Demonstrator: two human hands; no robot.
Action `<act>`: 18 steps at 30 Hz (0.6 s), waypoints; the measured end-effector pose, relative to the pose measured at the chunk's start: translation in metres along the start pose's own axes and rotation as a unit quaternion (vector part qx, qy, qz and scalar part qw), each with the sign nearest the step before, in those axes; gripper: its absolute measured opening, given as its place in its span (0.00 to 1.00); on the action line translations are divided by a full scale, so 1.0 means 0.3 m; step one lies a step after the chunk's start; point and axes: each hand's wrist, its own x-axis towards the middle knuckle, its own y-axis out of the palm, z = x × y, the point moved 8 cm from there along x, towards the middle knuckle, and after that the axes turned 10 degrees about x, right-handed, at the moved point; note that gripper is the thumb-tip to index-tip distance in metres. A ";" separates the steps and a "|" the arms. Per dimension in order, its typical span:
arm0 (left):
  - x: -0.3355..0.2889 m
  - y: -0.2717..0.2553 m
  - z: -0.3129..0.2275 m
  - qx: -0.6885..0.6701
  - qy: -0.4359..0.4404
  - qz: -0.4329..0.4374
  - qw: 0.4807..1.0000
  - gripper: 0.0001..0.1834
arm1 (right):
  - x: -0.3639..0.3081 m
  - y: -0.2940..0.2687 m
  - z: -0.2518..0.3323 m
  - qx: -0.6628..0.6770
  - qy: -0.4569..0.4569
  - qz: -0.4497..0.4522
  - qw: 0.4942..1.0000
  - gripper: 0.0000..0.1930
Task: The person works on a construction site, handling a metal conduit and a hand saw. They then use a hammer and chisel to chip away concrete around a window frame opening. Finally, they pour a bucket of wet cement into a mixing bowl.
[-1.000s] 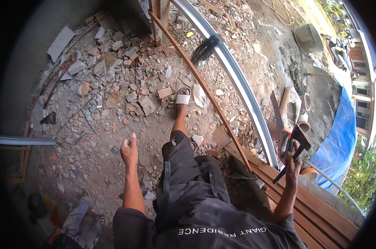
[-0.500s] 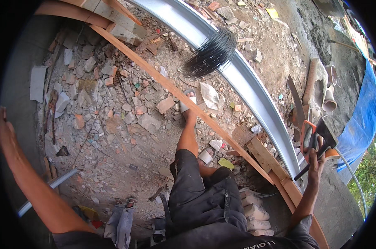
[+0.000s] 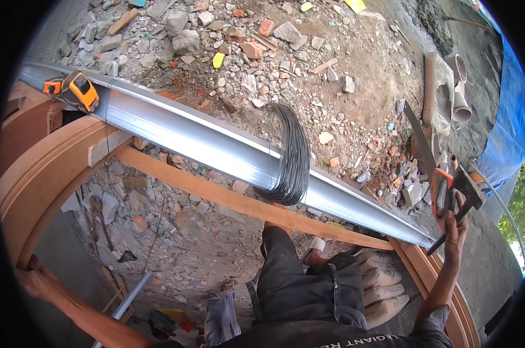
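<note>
Orange-and-black plastic forms the handle of a long-bladed handsaw [image 3: 425, 142], which the right hand [image 3: 456, 226] grasps together with a dark hammer-like tool with a broad head [image 3: 471, 190], both probably bunched in one fist so that the other hand can reach out. The saw's handle sits right at the fingers and its blade rises up and to the left, away from the body, which likely keeps its edge clear of the forearm; the hammer-like tool's shaft slants down, its lower end near the right end of a long silvery metal channel [image 3: 187, 142]. At the dim rim of the view, the left hand [image 3: 39, 281] reaches to the lower end of a thick brown wooden frame [image 3: 59, 153], and I cannot tell whether its fingers are clenched around the wood or only rest against it. Draped over the channel, a thick coil of black wire [image 3: 294, 162] seems hung there to stay off the broken rubble [image 3: 186, 42], while an orange-and-black tape measure [image 3: 82, 93] rests at the channel's left end beside the frame, likely parked within easy reach; a narrow orange-brown wooden batten [image 3: 245, 209] slants between the channel and the body
</note>
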 end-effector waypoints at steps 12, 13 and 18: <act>0.068 -0.048 0.198 -0.057 0.043 0.018 0.997 0.41 | 0.005 -0.193 0.378 -0.117 -0.064 -0.151 0.979 0.28; 0.120 -0.067 0.296 -0.095 0.043 0.030 0.994 0.40 | 0.000 -0.204 0.406 -0.132 -0.081 -0.157 0.975 0.27; 0.161 -0.127 0.521 -0.115 0.002 0.073 0.991 0.34 | -0.008 -0.270 0.553 -0.192 -0.134 -0.181 0.955 0.26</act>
